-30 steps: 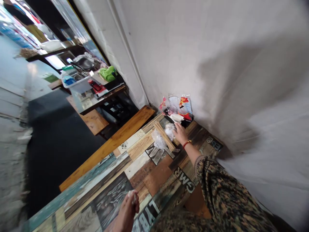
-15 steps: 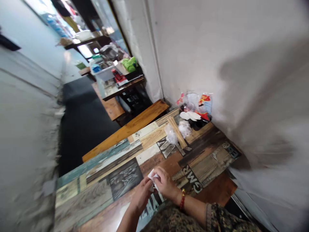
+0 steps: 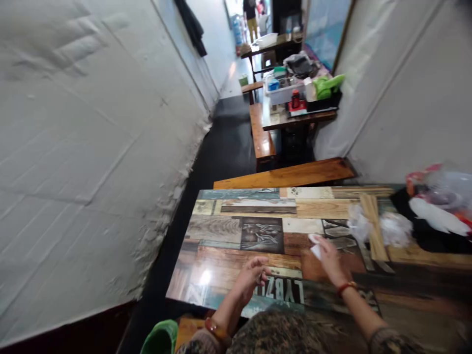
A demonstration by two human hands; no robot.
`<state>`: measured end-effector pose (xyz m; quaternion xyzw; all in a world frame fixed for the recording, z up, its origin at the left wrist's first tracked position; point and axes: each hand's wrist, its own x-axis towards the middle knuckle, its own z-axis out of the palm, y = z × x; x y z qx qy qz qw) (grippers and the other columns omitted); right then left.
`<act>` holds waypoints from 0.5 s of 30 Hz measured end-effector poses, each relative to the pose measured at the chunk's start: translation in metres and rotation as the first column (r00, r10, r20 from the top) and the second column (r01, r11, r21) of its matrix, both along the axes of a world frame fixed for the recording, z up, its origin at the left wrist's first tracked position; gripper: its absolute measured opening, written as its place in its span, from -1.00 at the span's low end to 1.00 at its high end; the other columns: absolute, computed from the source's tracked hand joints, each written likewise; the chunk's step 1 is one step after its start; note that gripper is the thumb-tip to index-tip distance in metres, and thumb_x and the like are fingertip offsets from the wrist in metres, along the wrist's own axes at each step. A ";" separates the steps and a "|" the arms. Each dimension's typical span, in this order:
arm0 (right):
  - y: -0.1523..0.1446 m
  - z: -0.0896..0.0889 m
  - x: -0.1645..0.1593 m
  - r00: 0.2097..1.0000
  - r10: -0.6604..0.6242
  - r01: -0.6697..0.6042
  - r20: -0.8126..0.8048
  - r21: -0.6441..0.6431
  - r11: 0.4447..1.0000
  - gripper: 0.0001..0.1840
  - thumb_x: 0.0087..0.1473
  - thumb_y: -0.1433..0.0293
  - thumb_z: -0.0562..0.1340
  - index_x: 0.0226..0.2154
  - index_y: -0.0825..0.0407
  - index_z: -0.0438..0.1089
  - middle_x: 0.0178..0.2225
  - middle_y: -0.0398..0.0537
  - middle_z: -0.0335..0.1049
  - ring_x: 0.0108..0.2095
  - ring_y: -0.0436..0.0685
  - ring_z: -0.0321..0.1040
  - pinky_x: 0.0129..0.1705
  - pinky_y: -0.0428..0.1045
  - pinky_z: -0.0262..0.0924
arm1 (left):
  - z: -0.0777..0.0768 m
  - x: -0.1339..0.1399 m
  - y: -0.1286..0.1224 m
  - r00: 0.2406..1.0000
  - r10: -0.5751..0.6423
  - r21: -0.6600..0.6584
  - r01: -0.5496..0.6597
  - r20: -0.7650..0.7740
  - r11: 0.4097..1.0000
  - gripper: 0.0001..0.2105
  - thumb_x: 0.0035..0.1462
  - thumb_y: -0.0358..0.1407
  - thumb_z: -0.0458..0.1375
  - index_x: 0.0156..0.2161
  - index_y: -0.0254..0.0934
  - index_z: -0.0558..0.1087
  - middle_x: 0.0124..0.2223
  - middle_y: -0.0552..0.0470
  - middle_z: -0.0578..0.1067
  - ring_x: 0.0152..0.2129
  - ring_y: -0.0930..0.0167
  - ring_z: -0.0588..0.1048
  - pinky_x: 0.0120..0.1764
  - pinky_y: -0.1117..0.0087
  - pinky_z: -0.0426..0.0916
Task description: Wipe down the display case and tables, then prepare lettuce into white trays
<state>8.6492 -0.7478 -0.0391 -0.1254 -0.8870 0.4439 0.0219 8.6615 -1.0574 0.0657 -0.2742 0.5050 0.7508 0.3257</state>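
While I watched from afar through the head camera, the right hand (image 3: pixel 331 259) held a small white tissue (image 3: pixel 316 251) pinched at its fingertips, so that hand was plainly the nearer. The tissue sat on the side of the right hand facing the left hand (image 3: pixel 252 275), and farther out than it. I read its long axis as running roughly outward from the hands, though it was too crumpled to be sure, and I could not tell whether its lower end touched the table (image 3: pixel 214 265). I saw the left hand well apart from it, fingers parted and loosely bent, with nothing showing between them; what the palm might hide, I could not tell. To the right of the right hand, a bundle of sticks (image 3: pixel 373 226) lay lengthwise away from me, between a near plastic bag (image 3: pixel 358 223) and a far plastic bag (image 3: pixel 397 230)
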 end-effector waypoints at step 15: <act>-0.366 -0.084 0.074 0.930 0.361 -0.359 0.064 -0.039 0.932 -0.56 -0.26 0.27 0.12 -0.29 -0.39 0.57 -0.12 -0.17 0.55 -0.01 0.34 0.44 0.04 0.23 0.38 | -0.048 0.081 -0.355 0.943 0.329 -0.130 -0.334 -0.057 0.934 -0.53 -0.09 0.16 0.16 -0.29 -0.21 0.33 -0.68 0.31 0.16 -0.80 0.63 -0.10 -0.64 0.49 -0.28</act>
